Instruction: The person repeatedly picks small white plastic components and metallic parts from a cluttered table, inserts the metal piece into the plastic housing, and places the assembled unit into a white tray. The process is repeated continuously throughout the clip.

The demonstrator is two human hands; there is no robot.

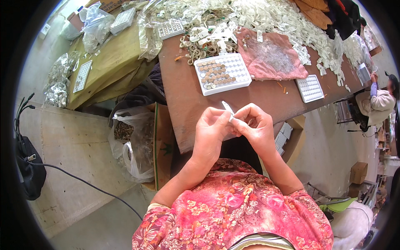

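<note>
Head view: your left hand (210, 131) and right hand (258, 127) have fingers pinching a narrow white plastic-looking strip (227, 108), tip toward eleven o'clock. Advisable: light, steady grip, tip unobstructed. White rectangular plastic tray (228, 86) stands at twelve; brown flat tabletop (183, 108) gives room at ten, its edge at nine.

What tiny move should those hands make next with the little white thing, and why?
Maybe shift the left hand and right hand slightly forward over the brown table: both pinch the small white piece near the table's edge, where a slip might lose it.
</note>
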